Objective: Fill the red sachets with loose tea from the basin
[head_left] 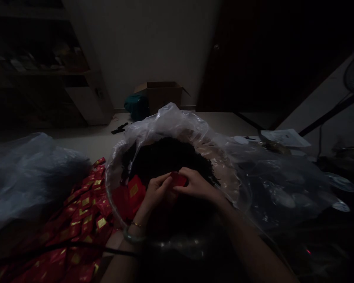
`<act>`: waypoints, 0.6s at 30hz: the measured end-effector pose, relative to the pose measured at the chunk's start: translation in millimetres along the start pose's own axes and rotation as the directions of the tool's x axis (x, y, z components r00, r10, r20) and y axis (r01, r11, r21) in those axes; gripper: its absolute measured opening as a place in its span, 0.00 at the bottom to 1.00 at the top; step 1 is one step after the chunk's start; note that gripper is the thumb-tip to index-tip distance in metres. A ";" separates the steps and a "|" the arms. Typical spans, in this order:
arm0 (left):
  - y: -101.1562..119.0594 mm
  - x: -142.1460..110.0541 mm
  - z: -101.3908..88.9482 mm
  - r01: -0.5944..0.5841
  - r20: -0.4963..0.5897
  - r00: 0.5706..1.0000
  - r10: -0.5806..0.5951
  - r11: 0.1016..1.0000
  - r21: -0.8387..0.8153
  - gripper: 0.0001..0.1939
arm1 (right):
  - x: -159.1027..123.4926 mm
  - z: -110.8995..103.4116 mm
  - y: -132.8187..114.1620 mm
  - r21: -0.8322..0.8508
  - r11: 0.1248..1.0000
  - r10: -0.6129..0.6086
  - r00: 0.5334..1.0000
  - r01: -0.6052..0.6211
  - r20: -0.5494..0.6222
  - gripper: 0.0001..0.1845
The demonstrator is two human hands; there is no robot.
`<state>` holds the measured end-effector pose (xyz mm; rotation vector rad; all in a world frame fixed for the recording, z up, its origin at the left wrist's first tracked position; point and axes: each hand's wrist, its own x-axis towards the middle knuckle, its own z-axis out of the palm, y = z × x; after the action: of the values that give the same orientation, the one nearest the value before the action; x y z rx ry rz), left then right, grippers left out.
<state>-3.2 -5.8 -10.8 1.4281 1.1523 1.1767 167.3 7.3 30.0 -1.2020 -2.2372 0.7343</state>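
Between both hands is a small red packet (pixel 178 179). My left hand (pixel 155 192) pinches its left side with thumb and fingers, and my right hand (pixel 194 184) grips its right edge. Below and around them stands a wide container lined with clear plastic (pixel 177 118), holding a heap of dark, loose, leaf-like stuff (pixel 168 153). Beside my left hand, several red packets with gold squares (pixel 134 190) lie inside the liner. The packet's contents are hidden in the dim light.
A large pile of red and gold packets (pixel 87 208) spreads at left, beside a filled clear plastic bag (pixel 32 173). More plastic sheeting (pixel 283 188) lies at right. An open cardboard box (pixel 165 94) and a teal bag (pixel 136 106) stand by the wall. A dark cable (pixel 61 245) crosses the lower left.
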 end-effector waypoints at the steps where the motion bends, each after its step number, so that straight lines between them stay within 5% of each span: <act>1: 0.3 0.2 0.3 0.002 -0.016 1.000 -0.002 1.000 -0.014 0.17 | 0.1 0.3 -0.4 0.023 1.000 0.002 0.999 -0.001 -0.034 0.11; 6: 4.9 -0.2 2.2 0.077 -0.016 0.997 -0.079 0.994 -0.080 0.18 | 0.0 3.2 1.0 0.152 0.988 -0.014 0.996 0.001 0.085 0.02; 10: 7.1 0.1 0.8 0.192 0.035 0.981 -0.189 0.970 -0.147 0.20 | 0.2 4.7 3.9 0.127 0.992 -0.044 0.985 0.023 0.165 0.12; 18: -3.4 2.6 -5.7 0.210 -0.078 0.969 -0.233 0.950 -0.233 0.14 | 3.2 4.0 5.3 0.242 0.970 0.065 0.992 -0.037 -0.106 0.07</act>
<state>-9.0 -2.3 -13.2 1.0485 1.1779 1.1898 166.3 11.6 24.1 -1.1553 -1.9681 0.9047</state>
